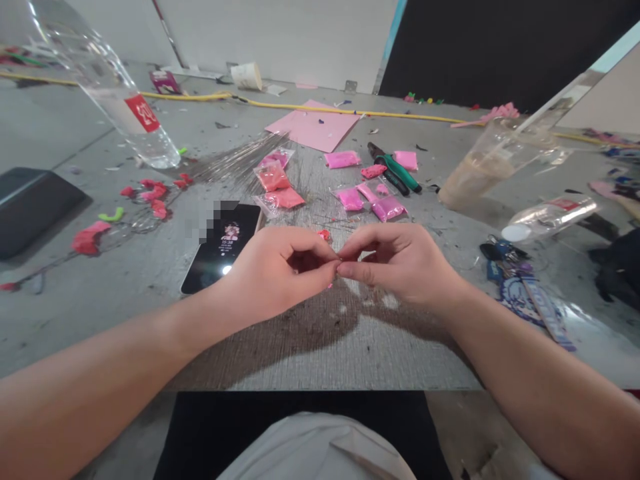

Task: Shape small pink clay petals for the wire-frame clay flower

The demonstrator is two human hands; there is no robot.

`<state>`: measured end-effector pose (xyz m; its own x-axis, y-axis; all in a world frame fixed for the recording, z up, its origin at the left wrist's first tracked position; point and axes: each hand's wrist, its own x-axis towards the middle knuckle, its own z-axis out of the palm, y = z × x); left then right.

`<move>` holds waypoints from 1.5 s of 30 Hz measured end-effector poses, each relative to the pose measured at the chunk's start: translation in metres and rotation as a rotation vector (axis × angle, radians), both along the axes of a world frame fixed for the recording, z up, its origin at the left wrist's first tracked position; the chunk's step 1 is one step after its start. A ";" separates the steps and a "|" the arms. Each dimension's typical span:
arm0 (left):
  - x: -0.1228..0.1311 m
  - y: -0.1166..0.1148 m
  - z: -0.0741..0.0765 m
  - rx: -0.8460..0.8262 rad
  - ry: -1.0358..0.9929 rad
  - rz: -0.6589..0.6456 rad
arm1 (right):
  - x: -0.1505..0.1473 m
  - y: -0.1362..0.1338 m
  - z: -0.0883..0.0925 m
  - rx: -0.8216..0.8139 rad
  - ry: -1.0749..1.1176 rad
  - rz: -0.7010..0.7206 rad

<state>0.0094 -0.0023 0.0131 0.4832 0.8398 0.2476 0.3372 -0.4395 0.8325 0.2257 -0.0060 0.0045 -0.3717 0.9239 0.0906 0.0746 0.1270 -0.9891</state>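
Observation:
My left hand (277,267) and my right hand (395,260) meet fingertip to fingertip over the grey table (310,347), both pinched shut. What they pinch is too small to make out. A small red piece (324,235) lies just behind the fingers. Left of my left hand lies a black phone (223,247) with its screen lit. Beyond the hands lie several small clear bags of pink and red material (280,180), and more pink bags (370,199).
A clear water bottle (107,93) stands at the back left, a plastic cup with a brown drink (480,170) at the right. Green-handled pliers (395,172), a pink sheet (315,127), keys with a lanyard (520,283), a lying bottle (550,217) and red scraps (150,197) lie about.

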 end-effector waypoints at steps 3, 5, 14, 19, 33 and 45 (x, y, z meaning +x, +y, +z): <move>-0.001 0.001 -0.004 0.229 0.067 -0.012 | 0.000 0.002 0.000 -0.161 0.057 0.046; -0.003 0.005 -0.008 0.361 0.129 -0.017 | 0.000 0.004 -0.002 -0.190 0.116 0.031; -0.007 0.014 -0.013 0.389 0.537 -0.257 | 0.000 0.006 -0.005 -0.116 0.241 -0.044; -0.009 0.016 -0.016 0.364 0.593 -0.322 | 0.000 0.005 -0.006 -0.100 0.239 -0.044; -0.009 0.021 -0.007 0.301 0.358 -0.268 | 0.000 0.002 0.005 -0.076 0.332 -0.157; -0.007 0.014 0.001 -0.054 -0.245 -0.056 | -0.001 -0.014 0.000 0.320 0.275 -0.099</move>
<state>0.0022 0.0116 0.0138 0.4601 0.8288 0.3183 0.0992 -0.4043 0.9092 0.2243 -0.0196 0.0040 -0.2050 0.8630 0.4618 -0.1588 0.4362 -0.8857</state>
